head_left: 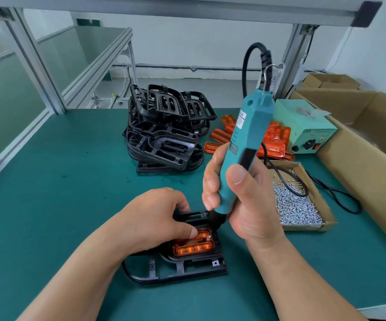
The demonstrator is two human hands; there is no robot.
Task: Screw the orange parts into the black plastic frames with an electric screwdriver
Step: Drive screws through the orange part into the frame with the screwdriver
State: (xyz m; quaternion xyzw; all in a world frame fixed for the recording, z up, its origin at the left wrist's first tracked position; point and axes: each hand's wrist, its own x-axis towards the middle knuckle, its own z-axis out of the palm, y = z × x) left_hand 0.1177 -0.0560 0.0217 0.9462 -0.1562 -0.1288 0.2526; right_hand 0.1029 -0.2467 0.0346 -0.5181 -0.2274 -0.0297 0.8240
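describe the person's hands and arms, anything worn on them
The left hand and right hand are both bare: no gloves, rings or watch show. The forearms are bare too, and no sleeve comes into view. There are no markings, straps or bands on them.

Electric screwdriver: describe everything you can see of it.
The electric screwdriver is a long teal plastic body with a white label and a black switch strip on its side, ending below in a black nose. It stands nearly upright, top tilted rightward. The right hand grips its lower half. A wire hook and a black cable leave its top. Its nose points down at the orange part seated in the black frame; the bit is hidden.
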